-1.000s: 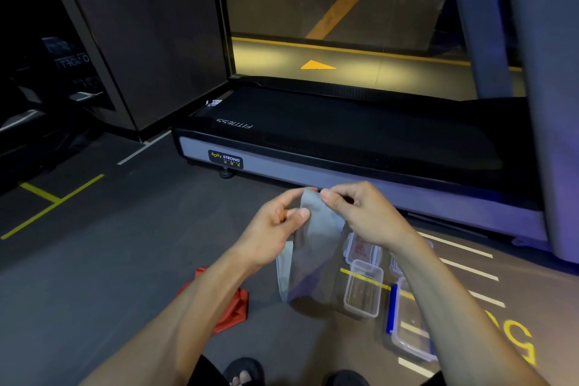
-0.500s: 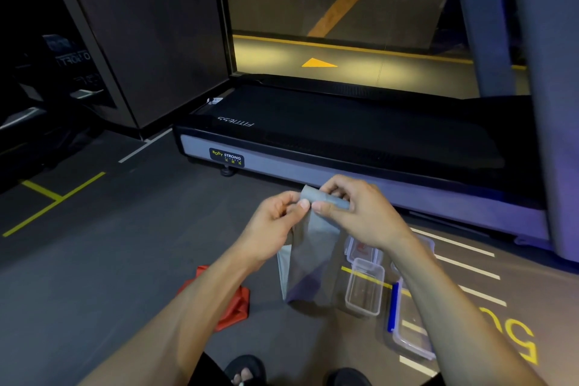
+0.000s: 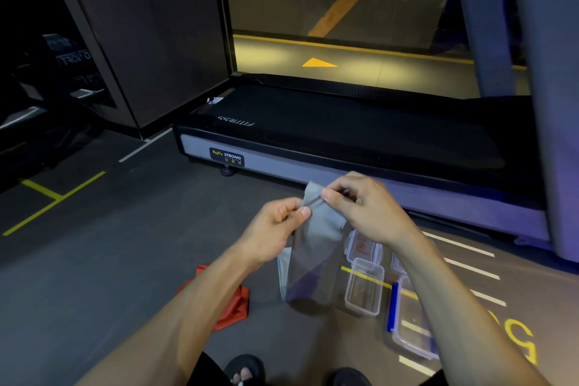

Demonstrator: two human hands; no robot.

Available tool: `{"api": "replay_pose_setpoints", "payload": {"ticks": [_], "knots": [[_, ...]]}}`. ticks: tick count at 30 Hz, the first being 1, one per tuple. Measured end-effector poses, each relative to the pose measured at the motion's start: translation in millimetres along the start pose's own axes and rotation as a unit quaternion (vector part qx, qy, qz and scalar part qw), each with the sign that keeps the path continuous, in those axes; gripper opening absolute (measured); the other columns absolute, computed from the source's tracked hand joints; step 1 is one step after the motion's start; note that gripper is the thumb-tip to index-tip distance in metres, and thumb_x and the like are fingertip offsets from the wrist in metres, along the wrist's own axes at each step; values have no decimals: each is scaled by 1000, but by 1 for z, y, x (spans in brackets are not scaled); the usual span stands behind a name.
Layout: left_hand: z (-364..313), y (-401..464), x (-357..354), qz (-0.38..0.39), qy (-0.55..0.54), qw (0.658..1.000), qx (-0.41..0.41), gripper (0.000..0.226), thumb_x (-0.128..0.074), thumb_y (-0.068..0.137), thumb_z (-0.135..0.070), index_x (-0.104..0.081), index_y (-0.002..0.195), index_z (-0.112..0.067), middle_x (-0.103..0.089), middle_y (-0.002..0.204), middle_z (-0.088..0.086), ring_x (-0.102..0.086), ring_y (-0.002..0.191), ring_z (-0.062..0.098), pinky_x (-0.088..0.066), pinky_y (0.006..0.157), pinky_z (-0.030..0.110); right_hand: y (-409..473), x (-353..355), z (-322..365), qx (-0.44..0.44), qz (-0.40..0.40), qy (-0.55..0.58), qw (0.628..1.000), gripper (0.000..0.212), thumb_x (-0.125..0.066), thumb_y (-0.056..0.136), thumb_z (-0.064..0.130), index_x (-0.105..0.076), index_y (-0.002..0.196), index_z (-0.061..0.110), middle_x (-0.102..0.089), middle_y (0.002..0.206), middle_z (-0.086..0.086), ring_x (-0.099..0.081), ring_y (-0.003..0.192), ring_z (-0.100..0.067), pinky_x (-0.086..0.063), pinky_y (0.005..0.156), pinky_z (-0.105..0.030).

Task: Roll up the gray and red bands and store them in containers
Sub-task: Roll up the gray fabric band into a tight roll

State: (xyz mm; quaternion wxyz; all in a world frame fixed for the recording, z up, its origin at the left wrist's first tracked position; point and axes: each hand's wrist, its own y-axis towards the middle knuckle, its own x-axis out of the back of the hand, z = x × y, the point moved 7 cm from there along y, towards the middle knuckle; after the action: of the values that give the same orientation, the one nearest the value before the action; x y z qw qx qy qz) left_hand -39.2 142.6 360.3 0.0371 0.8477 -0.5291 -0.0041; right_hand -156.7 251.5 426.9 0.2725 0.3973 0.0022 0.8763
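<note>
A gray band point(image 3: 313, 254) hangs in front of me, its top edge folded over into a small roll. My left hand point(image 3: 275, 229) pinches the roll's left end with thumb and fingers. My right hand point(image 3: 366, 210) pinches its right end from above. The band's lower part dangles just above the floor. A red band point(image 3: 233, 304) lies crumpled on the floor below my left forearm, partly hidden by it. Clear plastic containers sit on the floor at the right: a small open one point(image 3: 363, 290), one with a lid behind it point(image 3: 360, 246), and a larger one with a blue clip point(image 3: 407, 326).
A treadmill point(image 3: 344, 147) stands on the floor just beyond my hands, with a gray upright point(image 3: 551, 103) at the right. The gray floor carries yellow and white painted lines. My feet in black sandals point(image 3: 244, 370) show at the bottom edge.
Both hands have turned the gray band's top edge over into a small roll. The hands stayed at about the same place.
</note>
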Motion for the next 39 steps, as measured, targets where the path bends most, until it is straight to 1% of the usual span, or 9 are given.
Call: {"api": "replay_pose_setpoints", "payload": {"ticks": [5, 9, 13, 16, 23, 27, 31, 34, 39], "knots": [[-10, -2, -4, -4, -3, 1000, -6, 18, -44, 105, 0, -60, 111, -7, -73, 73, -6, -68, 69, 1, -51, 65, 15, 0, -6, 1, -11, 28, -9, 1000, 48, -53, 105, 41, -48, 65, 15, -41, 57, 8, -39, 55, -8, -28, 54, -24], [-9, 1, 1, -10, -10, 1000, -28, 41, -54, 103, -16, -54, 139, -36, -67, 95, 35, -61, 87, 30, -48, 78, 44, 1, -11, 0, -26, 48, -6, 998, 51, -53, 105, 41, -41, 60, 21, -33, 46, 9, -32, 47, -8, -25, 49, -24], [-7, 0, 2, -26, -14, 999, -24, 29, -54, 102, -16, -60, 128, -26, -66, 104, 36, -61, 88, 39, -47, 76, 72, 2, -16, -3, -43, 47, 18, 998, 31, -56, 103, 41, -66, 81, 21, -65, 67, 7, -58, 64, -11, -46, 65, -35], [-3, 0, 4, -34, -15, 999, -10, 18, -53, 104, -13, -61, 120, -14, -71, 104, 28, -67, 92, 38, -53, 84, 60, 0, -14, -5, -62, 29, 59, 996, 20, -60, 99, 45, -63, 98, 25, -69, 72, 6, -57, 62, -7, -47, 67, -36], [0, 1, 2, -18, -84, 996, -1, 19, -51, 104, -10, -63, 119, -7, -76, 93, 14, -73, 83, 19, -57, 72, 27, -2, -12, 3, -38, 6, -2, 999, 20, -75, 88, 40, -61, 95, 27, -69, 80, 7, -63, 79, -11, -47, 67, -30], [2, 1, -3, 16, -77, 997, -12, 26, -55, 102, -10, -59, 127, -4, -71, 105, 27, -69, 93, 26, -57, 85, 31, -1, -7, 1, -40, -8, -7, 999, 15, -71, 91, 38, -62, 93, 26, -68, 78, 6, -62, 77, -10, -42, 61, -25], [2, 0, -4, 30, -79, 996, -15, 36, -54, 97, -16, -58, 131, -7, -74, 103, 15, -71, 91, 19, -54, 83, 28, 0, -6, -3, -47, -6, -26, 999, 14, -66, 95, 39, -66, 93, 25, -69, 82, 8, -61, 82, -10, -39, 62, -18], [4, 3, -2, 27, -75, 997, -20, 38, -52, 100, -11, -53, 138, -4, -74, 105, 18, -71, 95, 24, -55, 86, 31, 1, -8, -5, -39, 6, -23, 999, 16, -63, 98, 40, -69, 94, 26, -71, 89, 9, -63, 89, -9, -44, 73, -25], [11, 6, 5, -6, -42, 999, -11, 48, -52, 102, -1, -46, 147, -17, -59, 70, 2, -57, 72, 9, -49, 77, 24, 0, -16, 0, -24, 38, -35, 998, 21, -57, 102, 35, -71, 102, 19, -68, 105, 5, -59, 100, -12, -43, 86, -31]]}}
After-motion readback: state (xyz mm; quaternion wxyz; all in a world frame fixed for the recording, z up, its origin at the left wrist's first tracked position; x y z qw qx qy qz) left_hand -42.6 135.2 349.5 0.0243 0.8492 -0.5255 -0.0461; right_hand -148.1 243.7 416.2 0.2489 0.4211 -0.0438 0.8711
